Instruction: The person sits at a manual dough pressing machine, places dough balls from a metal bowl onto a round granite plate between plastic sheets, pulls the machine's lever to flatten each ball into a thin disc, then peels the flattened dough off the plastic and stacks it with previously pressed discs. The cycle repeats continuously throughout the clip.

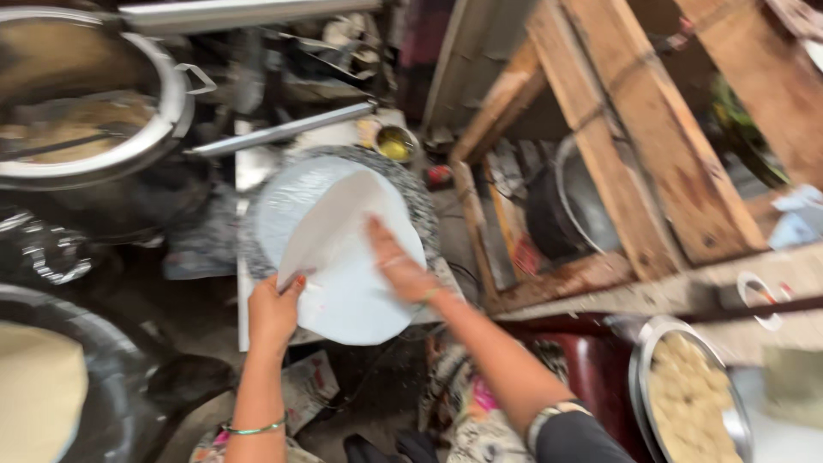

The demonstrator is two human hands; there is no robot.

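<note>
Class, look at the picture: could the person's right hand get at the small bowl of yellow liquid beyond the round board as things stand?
Probably yes. The right hand lies flat on the thin white dough sheet, and the small bowl of yellow liquid stands just beyond the round board, with nothing showing between them. The left hand holds the sheet's edge.

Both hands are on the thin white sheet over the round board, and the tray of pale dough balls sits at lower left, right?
Not quite. In the head view the tray of dough balls sits at lower right. The left hand and right hand are on the thin white sheet over the round board.
</note>
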